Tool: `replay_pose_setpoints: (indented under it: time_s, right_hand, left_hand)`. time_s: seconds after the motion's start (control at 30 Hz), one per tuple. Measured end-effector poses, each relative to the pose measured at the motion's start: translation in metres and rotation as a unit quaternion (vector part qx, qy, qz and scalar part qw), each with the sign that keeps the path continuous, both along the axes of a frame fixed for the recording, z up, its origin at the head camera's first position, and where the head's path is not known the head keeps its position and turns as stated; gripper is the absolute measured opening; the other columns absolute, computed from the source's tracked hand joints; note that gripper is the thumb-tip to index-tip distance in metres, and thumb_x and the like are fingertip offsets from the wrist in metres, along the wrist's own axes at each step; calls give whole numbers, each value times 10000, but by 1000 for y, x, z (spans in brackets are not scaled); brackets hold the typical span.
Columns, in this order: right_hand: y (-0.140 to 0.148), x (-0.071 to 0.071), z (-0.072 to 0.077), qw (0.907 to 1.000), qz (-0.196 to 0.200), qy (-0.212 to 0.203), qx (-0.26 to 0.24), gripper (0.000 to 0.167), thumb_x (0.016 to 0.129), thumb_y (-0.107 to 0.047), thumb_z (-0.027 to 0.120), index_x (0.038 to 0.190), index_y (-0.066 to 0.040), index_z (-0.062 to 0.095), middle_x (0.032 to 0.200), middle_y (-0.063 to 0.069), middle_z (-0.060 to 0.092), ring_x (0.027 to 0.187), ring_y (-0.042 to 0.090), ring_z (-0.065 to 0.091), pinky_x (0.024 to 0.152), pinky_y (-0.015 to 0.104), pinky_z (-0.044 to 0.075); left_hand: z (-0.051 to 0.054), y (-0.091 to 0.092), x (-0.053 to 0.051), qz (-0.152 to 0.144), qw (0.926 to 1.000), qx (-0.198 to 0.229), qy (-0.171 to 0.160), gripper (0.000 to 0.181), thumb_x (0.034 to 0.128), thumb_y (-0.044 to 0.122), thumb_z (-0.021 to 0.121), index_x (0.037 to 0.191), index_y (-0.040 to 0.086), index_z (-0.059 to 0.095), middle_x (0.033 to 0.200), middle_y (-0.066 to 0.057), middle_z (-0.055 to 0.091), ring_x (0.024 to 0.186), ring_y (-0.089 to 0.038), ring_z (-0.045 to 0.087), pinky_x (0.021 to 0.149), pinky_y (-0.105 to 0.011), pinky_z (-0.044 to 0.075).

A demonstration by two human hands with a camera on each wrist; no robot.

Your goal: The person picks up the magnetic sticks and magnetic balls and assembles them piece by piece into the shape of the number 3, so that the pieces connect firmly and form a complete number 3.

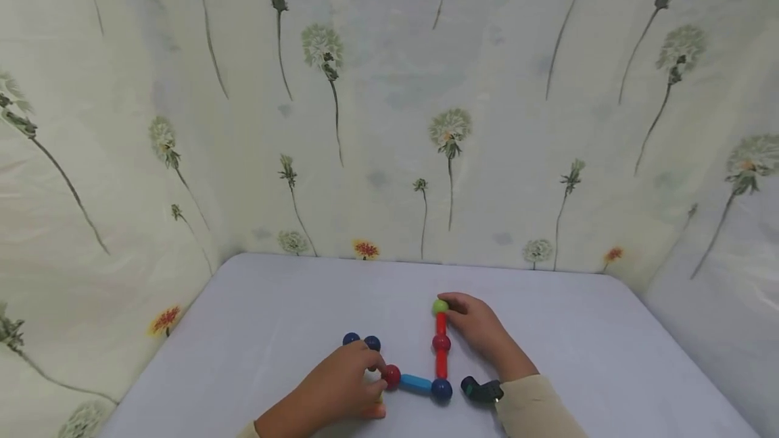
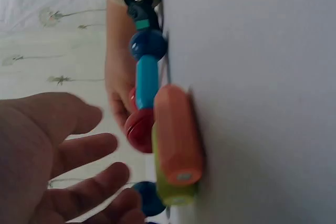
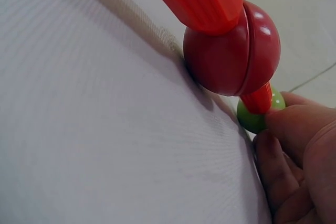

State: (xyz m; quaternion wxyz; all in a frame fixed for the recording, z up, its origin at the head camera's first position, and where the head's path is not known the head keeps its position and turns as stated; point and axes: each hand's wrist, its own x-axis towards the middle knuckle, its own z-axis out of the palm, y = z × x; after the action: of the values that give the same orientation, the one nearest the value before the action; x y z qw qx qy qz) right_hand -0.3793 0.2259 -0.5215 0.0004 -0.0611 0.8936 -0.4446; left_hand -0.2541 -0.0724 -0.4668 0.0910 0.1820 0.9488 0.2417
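Here, an L of balls and rods lies on a white table [image 1: 578, 336], apparently joined from end to end. At its far tip, a person's right hand [image 1: 477, 326] pinches a green ball [image 1: 439, 306], which meets the far red rod [image 1: 441, 323]. Nearer in the same line come the middle red ball [image 1: 441, 343] and the near red rod [image 1: 441, 363], down to the dark blue corner ball [image 1: 441, 391], where the L turns left. From there a light blue rod [image 1: 416, 384] runs to the end red ball [image 1: 392, 376]. Just left of that end, the left hand [image 1: 347, 377] has its fingers spread and clasps nothing; whether a fingertip touches the ball cannot be told.

Left over, by the look of it, are four pieces on the left: one blue ball [image 1: 350, 338] and its twin [image 1: 372, 343], side by side beyond the left hand, and an orange rod [image 2: 178, 135] and a yellow rod [image 2: 170, 192], side by side near the end red ball. Whether any of the four is attached to another part is unclear. The work looks partly done: two sides of the L appear complete, with those four pieces not evidently built in.
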Motion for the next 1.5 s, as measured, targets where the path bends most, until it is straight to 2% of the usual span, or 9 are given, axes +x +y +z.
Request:
replay_pose_setpoints:
  time_s: [0.1,0.27,0.47,0.6,0.83,1.03,1.27,1.5]
  right_hand:
    - [-1,-1,-3,10000,3,14,-39,376,1005,-180,691,1372,-262,684,1420,13,664,1415,321,540,1163,568,415]
    - [-2,0,-5,10000,-32,-32,-76,378,1004,-183,697,1373,-261,681,1423,4,661,1422,317,536,1163,565,416]
    - [0,1,-3,10000,-77,19,-16,371,1005,-175,690,1367,-254,685,1420,13,664,1421,321,535,1164,567,414]
    - [-1,1,-5,10000,-50,-8,-77,370,1004,-189,697,1366,-263,684,1417,3,665,1417,309,541,1159,554,425]
    - [-1,1,-6,10000,-77,-41,-11,365,1003,-199,704,1359,-278,686,1415,-3,665,1413,304,546,1157,551,429]
    - [-1,1,-1,9999,-98,-38,51,367,1010,-190,691,1367,-277,680,1433,16,655,1425,322,535,1157,560,424]
    - [-1,3,-2,9999,-70,-83,-43,370,1010,-182,689,1372,-258,682,1430,23,658,1419,329,540,1159,564,420]
    - [-2,4,-3,9999,-60,-67,-87,382,1007,-174,692,1382,-247,677,1429,18,657,1419,326,539,1152,562,429]
  left_hand:
    - [-2,-12,0,125,9984,196,-522,109,914,337,785,977,260,740,933,72,609,857,-119,543,769,-353,549]
    - [-5,-22,0,378,9896,531,-1281,142,873,263,820,970,208,731,919,29,633,862,-185,572,809,-430,571]
    - [-10,-27,2,314,9851,556,-1597,219,874,250,845,1040,190,716,925,13,654,845,-199,599,861,-461,585]
    - [-15,-29,1,213,9851,536,-1622,196,882,155,800,1062,164,722,942,15,658,854,-196,604,883,-471,580]
    - [-19,-27,0,347,9812,706,-1764,181,895,102,779,1066,142,731,945,-7,656,873,-220,598,895,-497,580]
    - [-19,-25,1,202,9856,658,-1547,135,928,136,750,1063,133,748,943,21,649,887,-193,585,897,-472,571]
    - [-21,-26,1,160,9856,643,-1558,98,933,137,748,1028,120,767,931,27,650,880,-190,578,908,-473,570]
    - [-25,-25,1,199,9892,512,-1359,106,904,121,778,1007,143,763,886,18,611,841,-184,556,822,-401,546]
